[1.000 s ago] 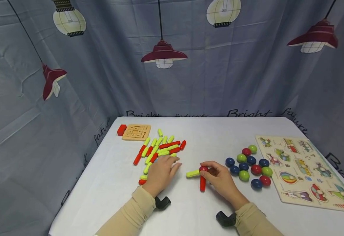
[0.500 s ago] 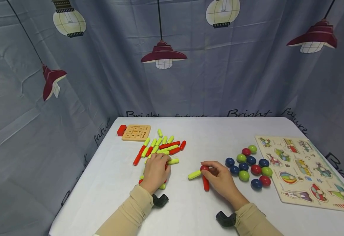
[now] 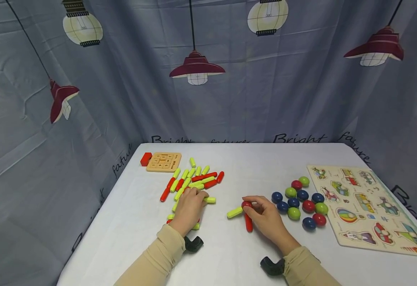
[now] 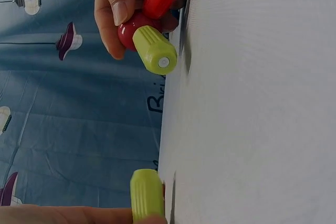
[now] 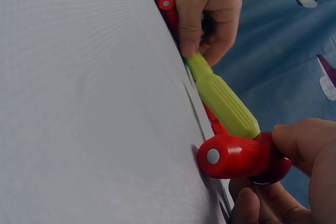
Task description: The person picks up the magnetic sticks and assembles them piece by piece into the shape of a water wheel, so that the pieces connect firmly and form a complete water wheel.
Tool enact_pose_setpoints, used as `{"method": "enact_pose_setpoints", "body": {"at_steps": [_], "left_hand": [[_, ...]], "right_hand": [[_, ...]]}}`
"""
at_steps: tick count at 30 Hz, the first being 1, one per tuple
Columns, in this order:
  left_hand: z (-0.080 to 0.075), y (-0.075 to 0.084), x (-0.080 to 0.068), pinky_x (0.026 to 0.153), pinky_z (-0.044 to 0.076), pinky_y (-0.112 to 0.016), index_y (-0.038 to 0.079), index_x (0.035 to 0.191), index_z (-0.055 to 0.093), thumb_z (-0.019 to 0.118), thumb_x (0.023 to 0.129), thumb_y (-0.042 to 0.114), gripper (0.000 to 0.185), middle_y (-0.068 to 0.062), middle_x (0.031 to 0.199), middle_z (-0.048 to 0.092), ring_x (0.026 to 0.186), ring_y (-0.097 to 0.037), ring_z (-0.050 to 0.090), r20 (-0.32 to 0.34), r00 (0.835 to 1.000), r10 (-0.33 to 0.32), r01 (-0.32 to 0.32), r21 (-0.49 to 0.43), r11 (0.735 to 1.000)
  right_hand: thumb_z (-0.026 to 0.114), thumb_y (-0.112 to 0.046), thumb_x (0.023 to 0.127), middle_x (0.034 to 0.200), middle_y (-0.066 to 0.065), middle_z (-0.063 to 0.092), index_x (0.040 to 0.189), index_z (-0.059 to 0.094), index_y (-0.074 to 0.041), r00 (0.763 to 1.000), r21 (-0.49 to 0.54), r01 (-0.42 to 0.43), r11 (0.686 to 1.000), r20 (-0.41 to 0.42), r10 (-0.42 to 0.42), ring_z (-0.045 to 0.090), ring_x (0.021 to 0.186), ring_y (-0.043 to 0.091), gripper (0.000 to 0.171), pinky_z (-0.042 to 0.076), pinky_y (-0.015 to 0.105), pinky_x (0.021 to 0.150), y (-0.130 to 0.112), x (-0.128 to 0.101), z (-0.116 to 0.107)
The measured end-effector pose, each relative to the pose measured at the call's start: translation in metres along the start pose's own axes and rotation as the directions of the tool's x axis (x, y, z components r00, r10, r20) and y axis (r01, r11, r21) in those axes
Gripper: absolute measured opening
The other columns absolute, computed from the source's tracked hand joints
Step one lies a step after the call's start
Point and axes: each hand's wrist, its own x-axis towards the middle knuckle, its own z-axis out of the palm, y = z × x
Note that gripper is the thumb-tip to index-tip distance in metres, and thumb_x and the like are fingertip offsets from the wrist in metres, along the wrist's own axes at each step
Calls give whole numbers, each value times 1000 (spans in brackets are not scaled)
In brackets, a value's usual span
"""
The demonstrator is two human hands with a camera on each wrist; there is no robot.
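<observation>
My left hand [image 3: 197, 197] lies on the near edge of a pile of red and yellow sticks [image 3: 194, 179], fingers curled, and holds a yellow stick [image 3: 210, 200] that juts to the right; the same stick [image 4: 147, 200] shows in the left wrist view. My right hand [image 3: 253, 207] pinches a red ball [image 3: 246, 204] on the white table [image 3: 229, 167]. A yellow stick [image 3: 235, 212] and a red stick [image 3: 248, 222] are joined to that ball. The right wrist view shows this red stick [image 5: 231, 156] and yellow stick [image 5: 226, 98] close up.
Several blue, green and red balls [image 3: 301, 200] lie right of my right hand. A picture puzzle board [image 3: 365, 206] fills the table's right side. A small wooden tile board [image 3: 163, 162] and a red block [image 3: 146, 159] sit at the back left. Curtains surround the table.
My left hand's fingers went from spread flat to curled on the pile's edge, and a yellow stick now juts from them. The red stick under the ball has tilted slightly.
</observation>
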Motion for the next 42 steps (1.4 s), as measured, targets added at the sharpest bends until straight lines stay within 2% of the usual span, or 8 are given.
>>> {"method": "enact_pose_setpoints", "body": {"at_steps": [9, 16, 21, 28, 32, 37, 39, 42], "left_hand": [[2, 0, 0, 75, 46, -31, 23, 118, 73, 77, 94, 27, 25, 4, 109, 76, 89, -19, 58, -59, 998, 31, -28, 52, 998], [-2, 4, 2, 77, 43, -31, 27, 117, 74, 79, 92, 27, 26, 10, 108, 73, 100, -16, 60, -196, 952, 233, -230, 40, 972], [-2, 11, 0, 84, 46, -32, 28, 118, 75, 79, 92, 31, 27, 13, 105, 72, 103, -13, 60, -165, 924, 345, -347, 19, 938], [4, 19, -5, 86, 45, -29, 28, 121, 74, 76, 94, 37, 29, 14, 107, 72, 102, -9, 60, -107, 920, 377, -383, -37, 923], [1, 21, -6, 86, 45, -32, 26, 126, 72, 71, 97, 40, 32, 12, 110, 73, 104, -11, 62, -89, 940, 328, -334, -66, 940], [-5, 15, -6, 83, 47, -38, 21, 127, 71, 62, 102, 35, 30, 1, 117, 71, 108, -21, 62, -88, 994, 70, -69, 13, 998], [-5, 10, -6, 81, 46, -39, 19, 124, 72, 65, 100, 29, 28, -4, 116, 68, 108, -26, 60, -89, 995, -45, 49, 53, 997], [-3, 2, -5, 83, 48, -42, 15, 123, 71, 70, 94, 23, 30, -9, 116, 65, 108, -29, 58, -68, 988, -139, 143, 59, 988]], "right_hand": [[75, -12, 95, 121, 3, 71, 128, 71, -16, 1000, 21, 25, 999, 9, -25, 67, 102, 21, 34, 55, 20, 82, 2, 0, 0], [75, -12, 95, 117, 3, 71, 127, 71, -13, 996, 56, 81, 995, 27, -83, 66, 102, 21, 32, 56, 21, 82, -2, 5, -3], [75, -13, 95, 116, 3, 72, 127, 71, -11, 990, 84, 124, 989, 60, -129, 66, 101, 20, 32, 57, 22, 82, -3, 6, -4], [75, -17, 95, 116, 7, 72, 128, 70, -10, 987, 113, 109, 988, 105, -121, 68, 97, 19, 33, 57, 23, 81, -2, 1, -1], [74, -14, 96, 119, 5, 72, 128, 71, -10, 986, 102, 122, 987, 103, -132, 68, 98, 18, 33, 57, 22, 82, -2, 2, -2], [72, -8, 95, 116, 3, 73, 124, 73, -13, 984, -28, 164, 986, 70, -162, 64, 90, 16, 29, 55, 23, 74, 2, 3, -4], [71, -8, 95, 118, 2, 73, 124, 74, -15, 985, -102, 169, 980, 61, -164, 64, 95, 16, 29, 55, 24, 78, 3, 3, -4], [73, -14, 96, 125, 3, 71, 128, 72, -16, 987, -172, 155, 973, 58, -148, 64, 108, 20, 32, 57, 33, 88, 4, 2, -5]]}}
